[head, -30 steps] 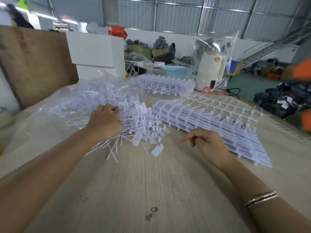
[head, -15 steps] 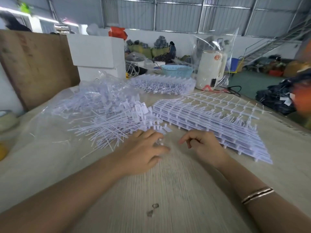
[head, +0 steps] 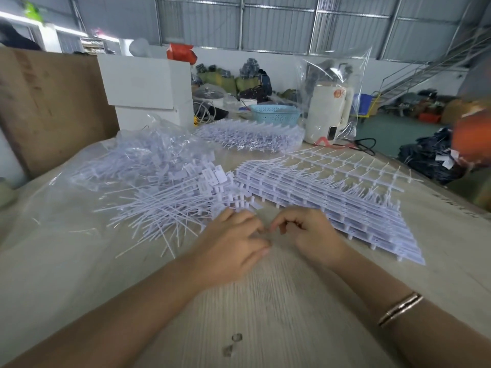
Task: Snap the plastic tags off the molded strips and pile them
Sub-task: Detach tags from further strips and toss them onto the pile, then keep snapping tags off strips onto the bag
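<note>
White plastic, loose: the pile of tags [head: 170, 197] lies left of centre on the wooden table [head: 279, 301], thin tails fanned toward the near left, flat heads toward the strips. Part of it rests on a clear bag [head: 132, 155].

White plastic, stacked: the molded strips [head: 332, 203] lie right of centre, the near corner reaching toward your right wrist.

Your left hand [head: 233, 248]: palm down on the table at the near edge of the pile, fingers bent, tips meeting those of the other hand. Whether it holds a tag, you cannot tell from here; the view is blurred.

Your right hand [head: 308, 235]: knuckles up, fingers curled under, thumb and forefinger drawn together toward the left hand. What they pinch, if anything, cannot be told. A bracelet [head: 401, 308] sits on that forearm.

Far side: a second bagged bundle of strips [head: 249, 135], a blue basket [head: 275, 115], a white box [head: 148, 86].
</note>
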A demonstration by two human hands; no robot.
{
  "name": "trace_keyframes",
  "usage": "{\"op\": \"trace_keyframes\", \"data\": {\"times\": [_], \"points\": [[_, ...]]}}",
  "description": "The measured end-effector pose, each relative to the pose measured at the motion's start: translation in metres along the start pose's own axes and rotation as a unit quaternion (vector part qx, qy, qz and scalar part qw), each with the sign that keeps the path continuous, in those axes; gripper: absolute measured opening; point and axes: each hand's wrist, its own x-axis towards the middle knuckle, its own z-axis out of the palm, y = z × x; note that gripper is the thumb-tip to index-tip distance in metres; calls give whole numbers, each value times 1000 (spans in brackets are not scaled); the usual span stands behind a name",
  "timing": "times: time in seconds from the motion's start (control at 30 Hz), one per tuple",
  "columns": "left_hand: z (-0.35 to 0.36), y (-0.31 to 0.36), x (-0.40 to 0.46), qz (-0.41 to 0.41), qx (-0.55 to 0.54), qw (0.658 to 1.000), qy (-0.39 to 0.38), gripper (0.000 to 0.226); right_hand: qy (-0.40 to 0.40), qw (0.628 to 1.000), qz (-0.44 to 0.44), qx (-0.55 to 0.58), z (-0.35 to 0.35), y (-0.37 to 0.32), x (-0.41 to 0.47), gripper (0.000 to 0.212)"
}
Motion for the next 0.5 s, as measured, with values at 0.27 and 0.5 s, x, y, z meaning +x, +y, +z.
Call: {"op": "trace_keyframes", "data": {"times": [0.27, 0.5], "points": [[10, 2, -2, 20, -72, 996, -39, 26, 25, 960, 161, -228, -50, 64, 94, 27], [11, 1, -2, 6, -104, 993, -49, 25, -51, 905, 271, -323, -51, 100, 113, 32]]}}
